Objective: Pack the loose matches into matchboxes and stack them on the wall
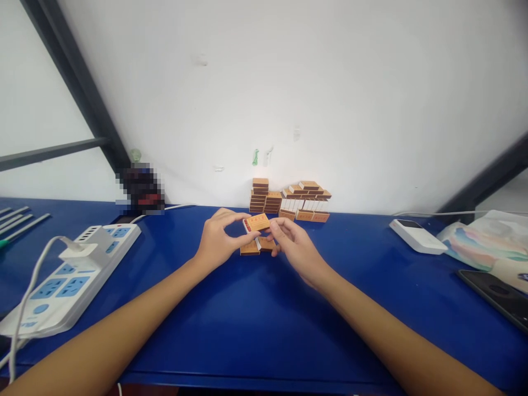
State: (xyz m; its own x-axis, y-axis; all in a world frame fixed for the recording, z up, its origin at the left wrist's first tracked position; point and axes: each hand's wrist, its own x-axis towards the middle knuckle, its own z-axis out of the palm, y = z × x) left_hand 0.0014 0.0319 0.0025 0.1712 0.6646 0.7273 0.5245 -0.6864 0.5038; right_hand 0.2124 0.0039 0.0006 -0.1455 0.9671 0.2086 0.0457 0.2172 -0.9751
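Between the thumb and index finger of my left hand is a matchbox, with red match heads showing at its left end. My right hand has its thumb and fingertips at the right end of that same box. Just below it, two more matchboxes, one on the left and one on the right, sit on the blue table, partly hidden by my fingers. Behind my hands, a stacked block of matchboxes stands beside a wider matchbox structure with white upright boxes in its middle.
A white power strip with a plugged-in charger lies on the left of the blue table. At the right are a white device, a plastic bag and a dark phone. A white wall rises behind.
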